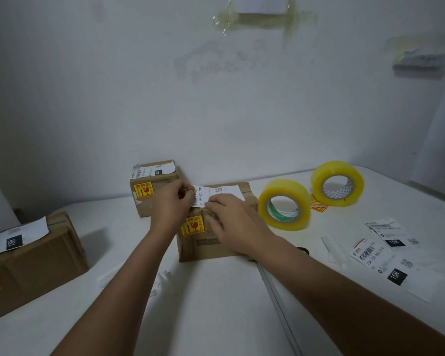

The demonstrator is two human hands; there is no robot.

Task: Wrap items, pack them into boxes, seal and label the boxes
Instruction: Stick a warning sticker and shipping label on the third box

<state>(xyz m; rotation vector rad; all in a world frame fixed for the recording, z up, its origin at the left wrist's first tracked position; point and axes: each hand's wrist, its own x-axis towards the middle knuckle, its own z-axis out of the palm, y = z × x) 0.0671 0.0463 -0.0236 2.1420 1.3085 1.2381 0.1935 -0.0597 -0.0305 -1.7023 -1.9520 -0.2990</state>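
A closed cardboard box (206,246) stands in the middle of the white table, with a yellow and red fragile sticker (190,227) on its near face. A white shipping label (217,192) lies across its top. My left hand (171,201) pinches the label's left edge between thumb and fingers. Flat on the label's near edge and the box top rests my right hand (231,218), fingers spread and pressing down.
A labelled box (152,191) stands behind against the wall, and a larger labelled box (34,258) sits at the left. Two yellow tape rolls (284,204) (337,183) stand to the right. Loose shipping labels (385,258) lie at the right. A metal strip (275,294) crosses the table beside my right forearm.
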